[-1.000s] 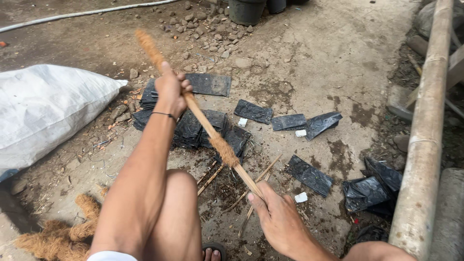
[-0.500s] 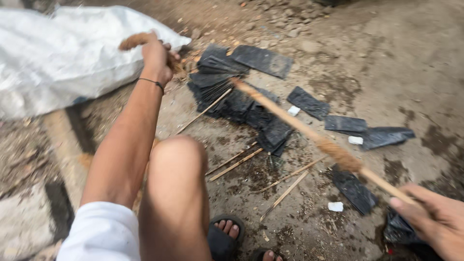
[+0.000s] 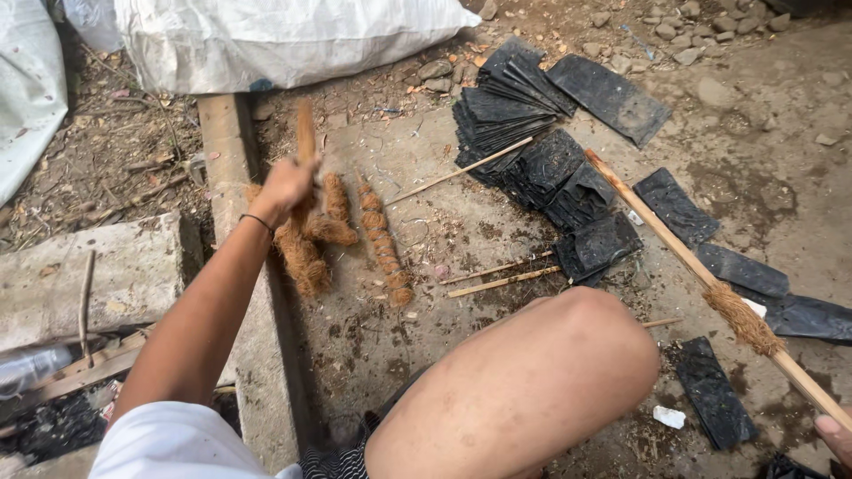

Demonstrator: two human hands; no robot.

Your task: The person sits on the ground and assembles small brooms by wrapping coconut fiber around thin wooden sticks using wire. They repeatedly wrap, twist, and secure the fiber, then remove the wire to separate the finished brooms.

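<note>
At lower right, the cut-off right hand (image 3: 834, 435) grips a stick (image 3: 683, 253); left hand (image 3: 282, 188) clasps blurred fibre-wrapped stick (image 3: 306, 151).

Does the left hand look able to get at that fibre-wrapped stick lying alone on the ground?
Probably yes. The left hand, already gripping another stick, is close beside the fibre-wrapped stick, with only bare ground between them, though it would need to free its grip first.

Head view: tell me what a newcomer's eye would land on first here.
First, the left hand, left of centre, gripping a fibre-wrapped stick over a cluster of similar brown coir-wrapped sticks lying on the ground. Next, the long bamboo stick slanting across the right side, with a tuft of fibre around it, its lower end at the right hand in the corner. Black plastic sheets lie piled at top centre.
</note>
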